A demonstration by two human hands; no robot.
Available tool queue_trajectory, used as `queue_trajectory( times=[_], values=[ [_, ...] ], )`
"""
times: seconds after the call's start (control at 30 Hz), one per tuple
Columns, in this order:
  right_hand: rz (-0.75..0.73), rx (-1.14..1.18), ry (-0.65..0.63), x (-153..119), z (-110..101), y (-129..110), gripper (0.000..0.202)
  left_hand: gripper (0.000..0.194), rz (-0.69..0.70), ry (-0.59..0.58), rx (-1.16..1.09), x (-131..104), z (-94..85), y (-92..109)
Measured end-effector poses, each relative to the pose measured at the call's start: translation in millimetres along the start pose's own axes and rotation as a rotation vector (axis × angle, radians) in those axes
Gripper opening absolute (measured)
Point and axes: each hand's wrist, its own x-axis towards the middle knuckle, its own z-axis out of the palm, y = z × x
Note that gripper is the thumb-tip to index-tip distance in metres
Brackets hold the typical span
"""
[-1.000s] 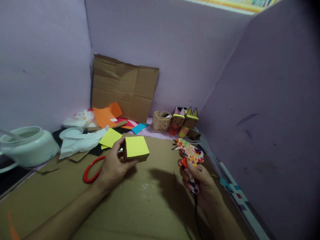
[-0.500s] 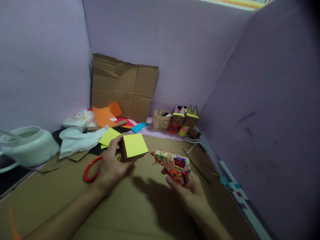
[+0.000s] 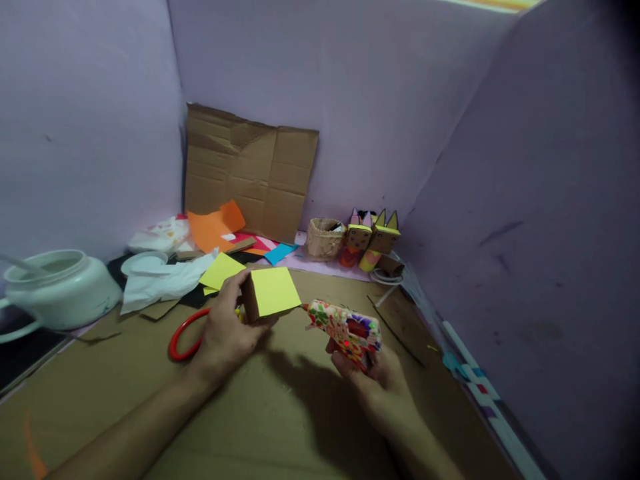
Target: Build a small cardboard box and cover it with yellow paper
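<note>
My left hand point(image 3: 230, 337) is closed around a small cardboard box point(image 3: 275, 292) whose top is covered in yellow paper. Its thumb and fingers grip the brown left and near sides. In my right hand point(image 3: 373, 383) is a hot glue gun point(image 3: 345, 330) with a flowery pattern and a small red light. The gun's nozzle points left and is at the box's near right corner; whether it touches cannot be made out. Behind my left wrist lie red-handled scissors point(image 3: 183, 337), partly hidden by the hand. Yellow paper point(image 3: 223, 270) rests just beyond that hand.
A white pot point(image 3: 60, 293) stands at the left, beside white tissue point(image 3: 167, 283). Orange paper point(image 3: 213, 227) and a cardboard sheet point(image 3: 250, 170) are at the back. A woven basket point(image 3: 324, 240) and paper animal figures point(image 3: 383, 240) stand at the back right. Walls enclose three sides.
The box in my left hand has shifted slightly right, closing the gap to the glue gun's nozzle. My right hand looks nearly still. The whole view has shifted slightly.
</note>
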Motion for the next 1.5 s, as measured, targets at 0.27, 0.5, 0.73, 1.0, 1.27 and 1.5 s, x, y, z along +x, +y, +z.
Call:
queue_trajectory(
  times=[0.27,0.5,0.73,1.0,1.27,1.5],
  values=[
    [-0.013,-0.090,-0.028,-1.0,-1.7,2.3,0.021,0.072,0.013,0.006,0.014,-0.5,-0.6,3.2],
    [0.022,-0.062,0.020,-0.7,0.1,-1.6,0.022,0.071,0.025,0.012,0.023,-0.8,-0.9,3.2],
    [0.006,-0.101,-0.036,-1.7,-1.6,6.9,0.021,0.071,0.029,0.008,0.034,-1.7,-0.3,4.0],
    [0.015,-0.073,-0.063,-1.4,-3.9,11.6,0.023,0.073,0.011,-0.006,0.016,-1.8,0.3,5.1],
    [-0.002,-0.114,-0.076,-2.4,-3.5,12.1,0.023,0.070,0.038,-0.001,0.046,-1.6,-0.5,6.7],
    [-0.002,-0.111,-0.045,-4.3,-3.0,7.3,0.020,0.070,0.042,-0.001,0.039,-2.5,-0.1,5.2]
  ],
)
